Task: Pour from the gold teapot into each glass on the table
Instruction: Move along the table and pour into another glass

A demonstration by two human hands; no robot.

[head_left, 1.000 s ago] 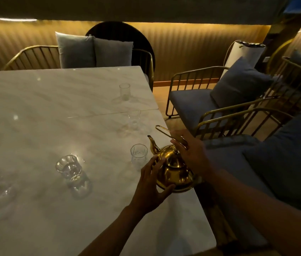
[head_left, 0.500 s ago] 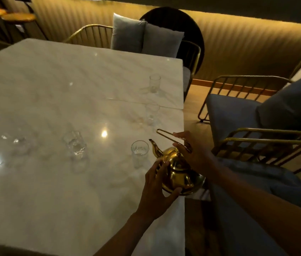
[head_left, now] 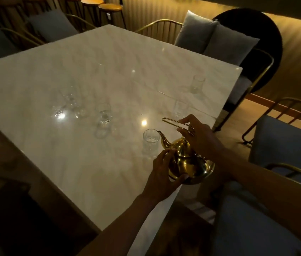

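Note:
The gold teapot (head_left: pixel 188 161) is near the right edge of the white marble table (head_left: pixel 90 74), tilted, with its spout over the rim of the nearest glass (head_left: pixel 150 140). My right hand (head_left: pixel 199 133) grips the teapot's wire handle. My left hand (head_left: pixel 161 174) cups the pot's body from the left. Further glasses stand apart on the table: one glass (head_left: pixel 104 117) to the left, another glass (head_left: pixel 72 104) beyond it, a glass (head_left: pixel 180 109) just behind my right hand, and a far glass (head_left: pixel 197 84).
Gold-framed chairs with grey cushions (head_left: pixel 216 37) ring the table. A blue-cushioned chair (head_left: pixel 284 145) stands close on the right. Round stools (head_left: pixel 109 8) line the back left. The table's near corner drops off just below the teapot.
The view has swung left and down. The teapot has tipped forward, bringing its spout over the nearest glass. Both hands keep their hold on it.

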